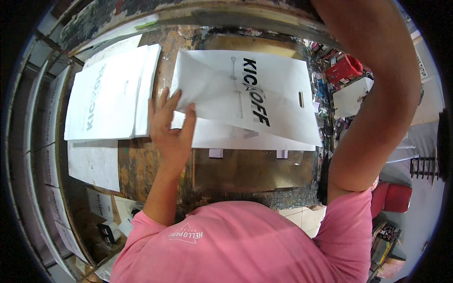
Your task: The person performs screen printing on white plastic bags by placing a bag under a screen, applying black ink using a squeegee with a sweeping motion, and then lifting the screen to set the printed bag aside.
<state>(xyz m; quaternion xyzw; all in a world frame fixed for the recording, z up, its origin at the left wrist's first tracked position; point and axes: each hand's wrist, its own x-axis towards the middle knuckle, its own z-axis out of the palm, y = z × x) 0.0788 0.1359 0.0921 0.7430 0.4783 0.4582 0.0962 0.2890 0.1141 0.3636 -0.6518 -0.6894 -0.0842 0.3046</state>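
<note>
A white flat bag [212, 87] with black lettering and a punched handle slot lies on the work table. My left hand [169, 120] is at its left end, with thumb and fingers closed on the near left corner. The near edge is lifted and bowed. Beneath it shows another white sheet or bag layer [210, 136] with faint print. My right forearm [382, 104] reaches up past the top right of the view, and the right hand is out of sight. A stack of similar printed white bags [111, 94] lies left of my left hand.
Under the bag is a brownish board [250, 172] with small pale tabs [216, 153] at its near side. A dark, paint-stained beam [198, 12] crosses the far side. A red container [344, 68] stands at right. Metal racks [28, 141] line the left, and a red chair [396, 197] stands lower right.
</note>
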